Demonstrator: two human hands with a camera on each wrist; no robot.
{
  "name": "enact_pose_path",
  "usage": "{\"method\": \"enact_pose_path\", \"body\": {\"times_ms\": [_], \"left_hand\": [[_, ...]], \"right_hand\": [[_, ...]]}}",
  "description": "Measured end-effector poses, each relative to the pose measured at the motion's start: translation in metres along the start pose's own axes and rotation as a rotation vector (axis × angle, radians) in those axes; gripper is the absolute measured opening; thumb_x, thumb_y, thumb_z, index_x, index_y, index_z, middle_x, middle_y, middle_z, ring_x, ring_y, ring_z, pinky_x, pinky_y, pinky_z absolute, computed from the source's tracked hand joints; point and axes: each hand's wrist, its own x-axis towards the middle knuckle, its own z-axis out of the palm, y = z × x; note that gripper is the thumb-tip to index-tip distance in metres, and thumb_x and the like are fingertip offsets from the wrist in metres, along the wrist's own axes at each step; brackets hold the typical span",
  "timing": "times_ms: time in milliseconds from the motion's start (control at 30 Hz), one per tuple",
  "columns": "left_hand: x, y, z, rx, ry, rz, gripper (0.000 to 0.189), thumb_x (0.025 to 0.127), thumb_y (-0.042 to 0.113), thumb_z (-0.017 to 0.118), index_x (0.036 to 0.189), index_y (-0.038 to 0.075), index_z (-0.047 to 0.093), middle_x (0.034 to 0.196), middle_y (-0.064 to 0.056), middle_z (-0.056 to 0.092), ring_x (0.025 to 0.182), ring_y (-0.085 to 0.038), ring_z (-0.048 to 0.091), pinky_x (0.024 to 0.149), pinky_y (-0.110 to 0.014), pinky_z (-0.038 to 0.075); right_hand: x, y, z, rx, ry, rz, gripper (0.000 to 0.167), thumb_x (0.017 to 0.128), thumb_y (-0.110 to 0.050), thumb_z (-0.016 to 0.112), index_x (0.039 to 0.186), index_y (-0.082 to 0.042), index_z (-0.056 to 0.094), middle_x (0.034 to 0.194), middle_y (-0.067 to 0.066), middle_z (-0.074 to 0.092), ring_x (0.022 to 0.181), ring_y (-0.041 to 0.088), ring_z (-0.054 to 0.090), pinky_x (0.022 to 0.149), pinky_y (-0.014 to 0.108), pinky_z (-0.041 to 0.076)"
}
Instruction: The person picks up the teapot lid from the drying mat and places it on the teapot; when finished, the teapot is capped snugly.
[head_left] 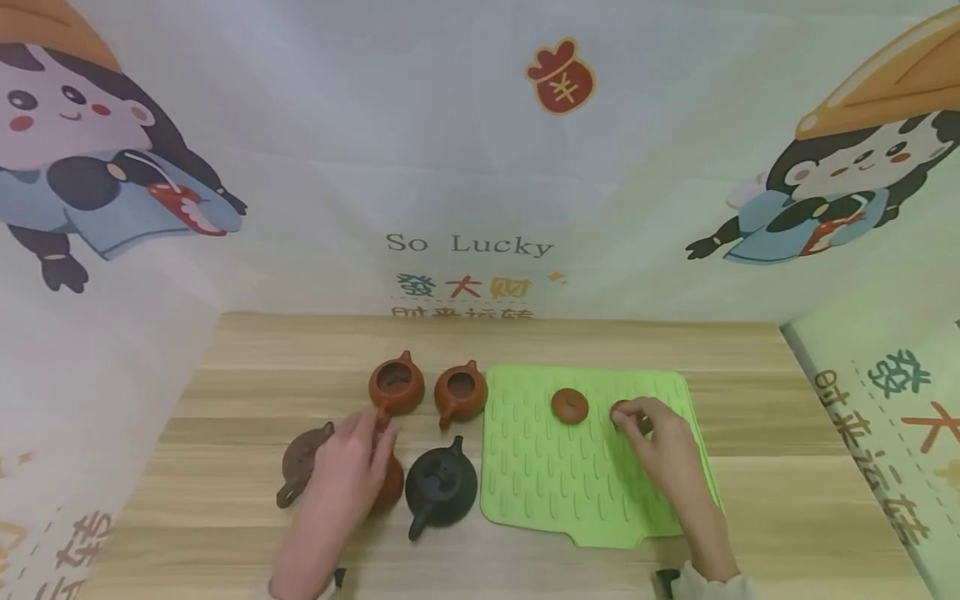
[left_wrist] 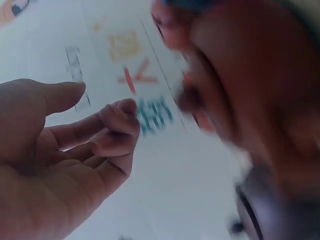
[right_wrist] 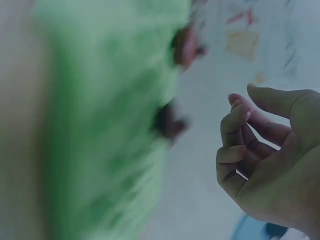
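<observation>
My left hand (head_left: 351,457) hovers over a reddish-brown teapot (head_left: 390,485), hiding much of it. In the left wrist view, its fingers are loosely bent with nothing between them. Beside that hand stand a dark brown teapot (head_left: 302,457) on the left and a black teapot (head_left: 442,486) on the right. Behind are two orange-brown teapots (head_left: 395,385) without lids. Over the green mat, my right hand (head_left: 663,437) is close to a small reddish lid (head_left: 619,410), partly covered by its fingertips. The right wrist view shows this hand's loosely bent fingers apart from the lids, holding nothing.
A second round lid (head_left: 570,406) lies on the ribbed green mat (head_left: 525,500), left of the right hand. The wooden table (head_left: 787,500) ends at a printed white cloth backdrop (head_left: 322,208), which also hangs along both sides.
</observation>
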Motion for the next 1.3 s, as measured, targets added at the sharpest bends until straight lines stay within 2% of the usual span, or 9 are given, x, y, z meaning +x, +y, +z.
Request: {"method": "enact_pose_path", "body": {"times_ms": [67, 167, 200, 300, 433, 567, 733, 900, 1300], "left_hand": [[0.008, 0.001, 0.014, -0.022, -0.021, 0.025, 0.021, 0.110, 0.016, 0.068, 0.103, -0.003, 0.066, 0.082, -0.011, 0.061, 0.062, -0.020, 0.060, 0.051, -0.042, 0.051], [0.017, -0.024, 0.056, -0.010, -0.076, 0.045, 0.032, 0.115, 0.033, 0.061, 0.106, 0.003, 0.065, 0.088, -0.007, 0.061, 0.066, -0.016, 0.058, 0.054, -0.039, 0.052], [0.021, -0.024, 0.063, 0.010, -0.114, 0.037, 0.040, 0.117, 0.042, 0.055, 0.107, 0.005, 0.065, 0.090, -0.007, 0.061, 0.069, -0.017, 0.059, 0.057, -0.043, 0.054], [0.025, -0.024, 0.077, 0.061, -0.149, 0.068, 0.041, 0.116, 0.043, 0.057, 0.101, 0.006, 0.064, 0.086, -0.006, 0.060, 0.071, -0.020, 0.062, 0.060, -0.047, 0.056], [0.028, -0.007, 0.078, 0.089, -0.199, 0.094, 0.029, 0.111, 0.025, 0.069, 0.098, -0.001, 0.064, 0.081, -0.012, 0.060, 0.070, -0.030, 0.065, 0.057, -0.048, 0.056], [0.027, -0.026, 0.108, 0.125, -0.223, 0.090, 0.030, 0.109, 0.027, 0.072, 0.102, 0.000, 0.064, 0.083, -0.012, 0.061, 0.064, -0.025, 0.064, 0.052, -0.039, 0.051], [0.030, -0.030, 0.115, 0.172, -0.201, 0.094, 0.028, 0.102, 0.023, 0.081, 0.098, 0.001, 0.065, 0.080, -0.012, 0.063, 0.062, -0.028, 0.066, 0.051, -0.041, 0.052], [0.029, -0.029, 0.117, 0.194, -0.227, 0.065, 0.023, 0.104, 0.020, 0.078, 0.097, 0.000, 0.067, 0.079, -0.014, 0.065, 0.066, -0.032, 0.070, 0.052, -0.046, 0.054], [0.029, -0.031, 0.126, 0.212, -0.162, 0.077, 0.020, 0.104, 0.014, 0.076, 0.088, 0.002, 0.072, 0.072, -0.012, 0.066, 0.062, -0.028, 0.069, 0.051, -0.044, 0.054]], "right_hand": [[0.001, 0.017, -0.003, 0.024, -0.029, 0.038, 0.016, 0.104, -0.006, 0.076, 0.113, 0.006, 0.074, 0.098, 0.014, 0.071, 0.087, 0.027, 0.070, 0.071, 0.029, 0.055], [0.002, 0.034, -0.002, 0.045, -0.058, 0.059, 0.024, 0.102, -0.003, 0.077, 0.121, 0.010, 0.070, 0.102, 0.018, 0.070, 0.089, 0.031, 0.071, 0.074, 0.029, 0.056], [0.002, 0.037, -0.001, 0.046, -0.061, 0.061, 0.027, 0.101, -0.002, 0.077, 0.123, 0.011, 0.069, 0.102, 0.019, 0.069, 0.089, 0.031, 0.071, 0.074, 0.028, 0.056], [0.005, 0.040, 0.000, 0.040, -0.067, 0.051, 0.031, 0.100, 0.000, 0.078, 0.127, 0.011, 0.067, 0.100, 0.019, 0.069, 0.085, 0.030, 0.070, 0.072, 0.028, 0.055], [0.010, 0.040, -0.002, 0.032, -0.079, 0.038, 0.028, 0.100, 0.000, 0.078, 0.125, 0.008, 0.069, 0.098, 0.017, 0.068, 0.083, 0.028, 0.069, 0.072, 0.029, 0.055], [0.013, 0.041, -0.003, 0.011, -0.093, 0.043, 0.022, 0.098, 0.002, 0.078, 0.119, 0.007, 0.072, 0.097, 0.016, 0.068, 0.084, 0.025, 0.067, 0.072, 0.027, 0.054], [0.018, 0.043, -0.002, 0.038, -0.138, 0.068, 0.023, 0.098, 0.002, 0.079, 0.118, 0.006, 0.070, 0.096, 0.014, 0.068, 0.080, 0.020, 0.063, 0.069, 0.024, 0.051], [0.020, 0.043, -0.002, 0.067, -0.173, 0.102, 0.024, 0.096, 0.001, 0.081, 0.117, 0.005, 0.070, 0.095, 0.013, 0.066, 0.079, 0.019, 0.061, 0.068, 0.023, 0.048], [0.022, 0.042, -0.002, 0.034, -0.140, 0.084, 0.018, 0.095, 0.004, 0.082, 0.110, 0.002, 0.073, 0.091, 0.013, 0.068, 0.080, 0.022, 0.065, 0.069, 0.024, 0.050]]}}
